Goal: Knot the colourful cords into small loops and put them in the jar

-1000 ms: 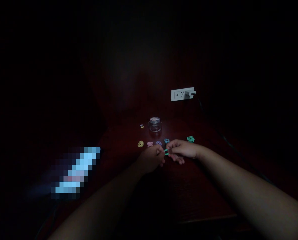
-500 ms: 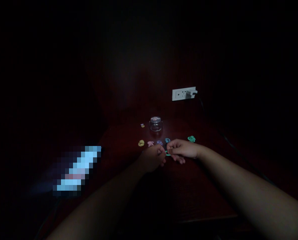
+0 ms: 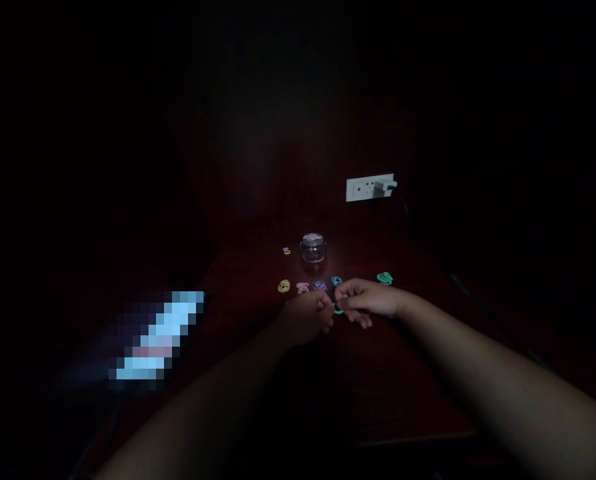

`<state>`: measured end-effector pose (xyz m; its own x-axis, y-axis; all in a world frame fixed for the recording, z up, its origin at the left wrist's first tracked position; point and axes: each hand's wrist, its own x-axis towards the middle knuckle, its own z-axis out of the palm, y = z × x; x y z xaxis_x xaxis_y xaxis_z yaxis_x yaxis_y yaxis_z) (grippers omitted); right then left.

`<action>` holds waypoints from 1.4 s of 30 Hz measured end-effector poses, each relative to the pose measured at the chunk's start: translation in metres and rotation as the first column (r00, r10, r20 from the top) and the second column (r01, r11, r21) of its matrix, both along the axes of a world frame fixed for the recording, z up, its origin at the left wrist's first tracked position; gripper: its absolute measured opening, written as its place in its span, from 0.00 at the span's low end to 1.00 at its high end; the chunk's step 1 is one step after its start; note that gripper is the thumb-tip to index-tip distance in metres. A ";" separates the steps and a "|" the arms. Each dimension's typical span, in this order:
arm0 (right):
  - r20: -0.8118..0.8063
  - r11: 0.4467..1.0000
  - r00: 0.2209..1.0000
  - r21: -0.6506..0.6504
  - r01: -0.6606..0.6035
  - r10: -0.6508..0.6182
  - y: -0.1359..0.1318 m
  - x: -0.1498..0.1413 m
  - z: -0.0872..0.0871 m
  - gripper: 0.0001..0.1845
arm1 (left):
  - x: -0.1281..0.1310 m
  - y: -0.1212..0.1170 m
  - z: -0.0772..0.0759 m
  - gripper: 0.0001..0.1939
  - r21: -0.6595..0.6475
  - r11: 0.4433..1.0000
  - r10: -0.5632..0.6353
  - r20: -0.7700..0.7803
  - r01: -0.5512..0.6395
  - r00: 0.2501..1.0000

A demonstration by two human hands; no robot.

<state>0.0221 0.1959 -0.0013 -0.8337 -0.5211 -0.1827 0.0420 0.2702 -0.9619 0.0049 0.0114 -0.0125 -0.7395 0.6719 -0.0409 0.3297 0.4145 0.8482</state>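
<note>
A green hair tie (image 3: 339, 311) is pinched between my two hands, low over the dark red table. My left hand (image 3: 309, 313) has its fingers closed at the tie's left side. From the right, my right hand (image 3: 365, 299) holds it between thumb and forefinger, the other fingers loosely curled. Just beyond lie small piles of hair ties: yellow (image 3: 284, 286), pink (image 3: 303, 288), purple (image 3: 320, 286) and blue (image 3: 337, 281). A green pile (image 3: 385, 278) lies farther right, past my right wrist. My fingers partly hide the held tie.
A clear lidded jar (image 3: 313, 249) stands behind the piles, with a couple of small ties (image 3: 287, 251) to its left. At left glows a blurred-out screen (image 3: 161, 340). A wall socket (image 3: 371, 187) holds a plug whose cable runs down the right side. The room is very dark.
Both hands stay nearly in place around the green hair tie. The whole view has shifted very slightly; the piles and the jar lie as before.
</note>
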 end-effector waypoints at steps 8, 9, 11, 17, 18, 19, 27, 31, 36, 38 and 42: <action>-0.011 1.000 1.000 0.008 -0.008 0.008 0.001 -0.001 -0.001 0.02 | 0.000 0.000 0.001 0.10 -0.025 1.000 -0.002 -0.015 0.002 1.000; -0.012 1.000 1.000 0.009 -0.010 0.010 0.001 -0.001 -0.001 0.03 | 0.001 0.000 0.002 0.10 -0.022 1.000 -0.006 -0.016 0.005 1.000; -0.014 1.000 1.000 0.017 -0.011 0.012 0.001 -0.001 -0.001 0.03 | 0.001 0.000 0.002 0.10 -0.016 1.000 -0.009 -0.010 0.009 1.000; -0.029 0.999 0.999 0.040 -0.017 0.018 0.002 -0.003 -0.004 0.04 | 0.002 0.000 0.002 0.09 -0.036 0.999 -0.006 -0.034 0.005 0.999; -0.028 0.999 0.999 0.044 -0.020 0.021 0.002 -0.003 -0.004 0.04 | 0.002 0.000 0.002 0.09 -0.036 0.999 -0.011 -0.038 0.010 0.999; -0.028 0.999 0.999 0.048 -0.023 0.024 0.002 -0.003 -0.004 0.04 | 0.002 -0.001 0.002 0.09 -0.037 0.999 -0.015 -0.039 0.013 0.999; -0.036 0.998 0.999 0.052 -0.027 0.029 0.000 -0.001 -0.002 0.04 | 0.001 -0.002 0.001 0.08 -0.037 0.998 -0.057 -0.063 0.054 0.996; -0.031 0.999 0.999 0.048 -0.023 0.025 -0.001 -0.001 -0.001 0.05 | 0.001 -0.002 0.000 0.09 -0.033 0.998 -0.054 -0.048 0.053 0.997; -0.020 0.999 1.000 0.046 -0.010 0.011 -0.001 0.000 0.001 0.04 | 0.001 -0.002 0.000 0.10 -0.049 0.998 -0.040 -0.061 0.037 0.997; -0.024 0.998 1.000 0.055 -0.015 0.016 -0.001 0.001 0.001 0.03 | 0.001 -0.002 0.001 0.10 -0.048 0.998 -0.038 -0.065 0.035 0.997; -0.021 0.996 0.999 0.082 -0.034 0.036 0.001 0.000 0.001 0.04 | 0.003 0.000 0.004 0.09 -0.023 0.999 -0.022 -0.032 0.022 0.999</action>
